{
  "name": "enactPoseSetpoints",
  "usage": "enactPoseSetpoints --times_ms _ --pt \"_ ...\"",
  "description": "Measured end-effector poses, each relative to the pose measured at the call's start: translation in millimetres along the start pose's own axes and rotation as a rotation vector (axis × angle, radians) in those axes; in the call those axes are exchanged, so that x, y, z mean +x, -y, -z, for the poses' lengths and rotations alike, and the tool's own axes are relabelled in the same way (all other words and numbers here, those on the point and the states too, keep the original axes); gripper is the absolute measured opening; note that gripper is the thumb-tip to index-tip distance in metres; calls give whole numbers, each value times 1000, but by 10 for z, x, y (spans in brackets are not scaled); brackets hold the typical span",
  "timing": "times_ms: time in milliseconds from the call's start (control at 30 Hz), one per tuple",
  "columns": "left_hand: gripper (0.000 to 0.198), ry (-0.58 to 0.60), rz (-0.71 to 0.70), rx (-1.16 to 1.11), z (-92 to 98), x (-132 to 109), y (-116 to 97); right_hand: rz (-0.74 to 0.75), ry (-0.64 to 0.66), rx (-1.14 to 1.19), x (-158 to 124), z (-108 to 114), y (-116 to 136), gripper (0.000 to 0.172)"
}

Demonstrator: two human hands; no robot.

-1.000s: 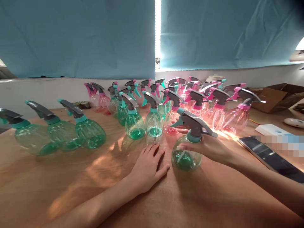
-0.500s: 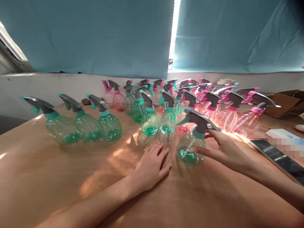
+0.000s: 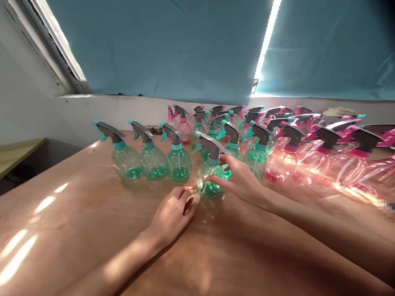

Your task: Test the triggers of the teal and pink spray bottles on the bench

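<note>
Nearest, the left hand (image 3: 171,213) rests on the wooden table (image 3: 123,234), its fingers close together and lightly bent, its thumb a little apart, gripping nothing. Just ahead and to the right of its fingertips is the green spray bottle (image 3: 209,183), close to upright, with a grey and teal spray head (image 3: 212,146). The right hand (image 3: 239,181) is clamped around this bottle from the right, thumb across the near side and fingers behind. Whether the bottle's base touches the table cannot be told.

Ahead of the left hand and slightly to its left, three green bottles (image 3: 154,162) stand in a row, a little green liquid in each. Just beyond the right hand are two more green bottles (image 3: 258,158), one partly hidden by the held one. Pink bottles (image 3: 290,160) stand to the right of that hand. Farther beyond both hands, more pink and green bottles crowd toward a white wall (image 3: 117,109), below blue blinds (image 3: 154,53) parted by a bright gap.
</note>
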State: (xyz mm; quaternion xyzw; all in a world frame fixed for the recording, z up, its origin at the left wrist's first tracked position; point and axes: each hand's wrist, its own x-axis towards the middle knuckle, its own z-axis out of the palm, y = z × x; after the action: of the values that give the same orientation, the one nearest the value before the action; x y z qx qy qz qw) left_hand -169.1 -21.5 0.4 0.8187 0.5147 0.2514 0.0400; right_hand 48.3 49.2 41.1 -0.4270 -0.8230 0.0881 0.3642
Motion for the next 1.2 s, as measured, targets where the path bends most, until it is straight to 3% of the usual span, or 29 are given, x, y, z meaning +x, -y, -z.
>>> enactPoseSetpoints --times_ms 267,833,967,1100,1200 --pt "23 35 11 -66 11 -15 -22 -8 -40 -50 235 -173 18 60" --pt "22 91 8 -127 29 -20 -72 -145 20 -67 464 -236 69 57" --pt "19 100 24 -118 32 -27 -71 -58 -28 -27 328 -110 106 66" --pt "22 65 -5 -91 25 -51 -77 -56 -83 -162 49 172 17 39" --pt "26 67 -37 -72 17 -65 -88 -91 -113 -353 -111 370 -147 38"
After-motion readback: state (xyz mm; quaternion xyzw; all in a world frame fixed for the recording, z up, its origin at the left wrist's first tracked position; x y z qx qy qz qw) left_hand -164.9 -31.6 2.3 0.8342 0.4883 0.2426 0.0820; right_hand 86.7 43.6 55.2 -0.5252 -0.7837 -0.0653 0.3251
